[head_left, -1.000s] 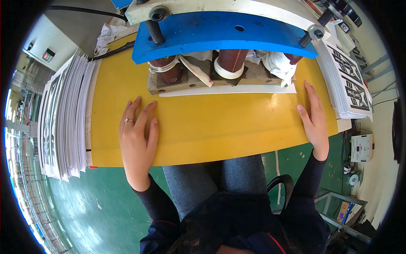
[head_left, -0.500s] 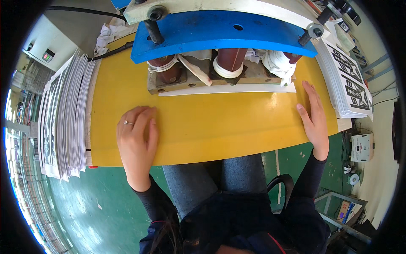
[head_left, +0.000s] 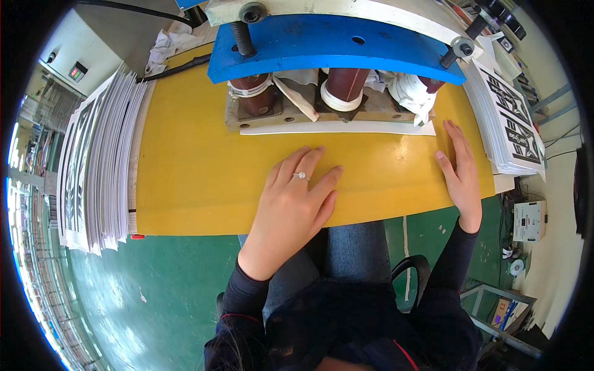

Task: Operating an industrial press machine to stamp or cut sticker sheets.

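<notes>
My left hand (head_left: 289,207), with a ring on one finger, is over the middle of the yellow tabletop (head_left: 185,179), its fingers loosely apart and nothing in them. Near the table's right side my right hand (head_left: 461,176) lies with fingers stretched out and thumb apart, holding nothing. Beyond both hands stands a press with a thick blue plate (head_left: 322,43) above brown columns (head_left: 346,83) and a metal base (head_left: 284,116). A white sheet edge (head_left: 334,127) shows along the base's front. White cloth (head_left: 411,93) is bundled around the right column.
A tall stack of printed sheets (head_left: 102,167) stands left of the table, another printed stack (head_left: 504,120) on the right. Bolts (head_left: 243,38) rise through the blue plate. A black cable (head_left: 176,67) runs in from the left. A chair armrest (head_left: 417,272) is beside my right arm.
My left hand has moved right, from the table's left part to its middle, and its fingers have spread. My right hand stays where it was. The view has shifted slightly.
</notes>
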Demonstrator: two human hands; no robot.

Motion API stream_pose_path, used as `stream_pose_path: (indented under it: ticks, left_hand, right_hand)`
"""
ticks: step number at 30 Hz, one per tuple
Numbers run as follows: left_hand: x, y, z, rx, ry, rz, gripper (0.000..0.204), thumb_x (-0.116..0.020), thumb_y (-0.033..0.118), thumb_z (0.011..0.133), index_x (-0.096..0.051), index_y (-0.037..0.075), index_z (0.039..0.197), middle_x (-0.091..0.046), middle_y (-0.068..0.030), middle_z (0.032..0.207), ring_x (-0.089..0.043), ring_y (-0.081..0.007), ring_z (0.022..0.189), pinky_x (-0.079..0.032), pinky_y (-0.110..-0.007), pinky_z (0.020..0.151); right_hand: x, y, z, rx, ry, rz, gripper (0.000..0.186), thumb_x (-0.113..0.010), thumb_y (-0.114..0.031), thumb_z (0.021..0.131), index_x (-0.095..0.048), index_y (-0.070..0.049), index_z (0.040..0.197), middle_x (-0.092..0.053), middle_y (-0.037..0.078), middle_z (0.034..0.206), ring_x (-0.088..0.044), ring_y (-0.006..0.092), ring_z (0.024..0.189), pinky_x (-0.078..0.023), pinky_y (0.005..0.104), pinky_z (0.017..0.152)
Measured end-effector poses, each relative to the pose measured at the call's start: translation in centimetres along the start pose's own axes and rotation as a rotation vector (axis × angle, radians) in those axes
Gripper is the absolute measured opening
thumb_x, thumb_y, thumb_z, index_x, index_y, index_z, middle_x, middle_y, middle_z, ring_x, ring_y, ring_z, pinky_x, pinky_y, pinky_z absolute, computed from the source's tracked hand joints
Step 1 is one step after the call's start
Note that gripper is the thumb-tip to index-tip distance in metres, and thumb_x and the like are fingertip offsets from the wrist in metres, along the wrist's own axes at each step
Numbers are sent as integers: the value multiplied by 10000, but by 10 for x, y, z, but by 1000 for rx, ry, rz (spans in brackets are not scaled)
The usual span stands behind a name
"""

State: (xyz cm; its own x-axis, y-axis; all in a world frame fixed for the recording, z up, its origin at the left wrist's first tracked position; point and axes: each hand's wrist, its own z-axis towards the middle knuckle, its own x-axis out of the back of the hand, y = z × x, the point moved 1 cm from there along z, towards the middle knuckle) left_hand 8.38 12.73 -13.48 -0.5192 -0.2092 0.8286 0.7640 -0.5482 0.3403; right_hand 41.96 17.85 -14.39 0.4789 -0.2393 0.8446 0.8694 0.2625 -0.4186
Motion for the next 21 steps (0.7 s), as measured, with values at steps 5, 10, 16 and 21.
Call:
stream_pose_path:
  ticks: [5, 10, 16, 21]
  left_hand:
    - [-5, 0, -1, 37, 21, 30, 372, -715, 138, 858, -700, 121, 1229, -568, -159, 1385, -554, -382, 1265, -472, -492, 1023]
    - [-9, 0, 0, 40, 35, 33, 429, -691, 146, 873, -664, 119, 1300, -522, -193, 1425, -506, -414, 1307, -447, -516, 1056]
    - [-9, -9, -3, 58, 60, 107, 570, -695, 231, 874, -568, 100, 1414, -513, -209, 1385, -468, -452, 1312, -396, -545, 1108]
    - [-1, 3, -11, 63, 34, 34, 603, -721, 299, 863, -569, 46, 1388, -535, -164, 1195, -518, -398, 1216, -429, -505, 1072]
  right_hand:
    - [-1, 3, -3, -3, 6, -3, 550, -621, -271, 982, -507, -56, 1475, -483, 230, 1537, -374, 413, 1482, -305, 471, 1211]
    - [1, 6, -4, 0, 14, -36, 541, -624, -271, 983, -512, -58, 1467, -483, 229, 1538, -375, 415, 1480, -312, 473, 1208]
    - [-5, 4, 4, 73, -7, -25, 527, -625, -279, 985, -531, -42, 1446, -492, 227, 1529, -395, 413, 1466, -314, 463, 1205]
    - [-1, 23, -2, 51, -17, 5, 522, -593, -241, 1007, -501, -30, 1475, -476, 220, 1545, -359, 397, 1492, -275, 446, 1221]
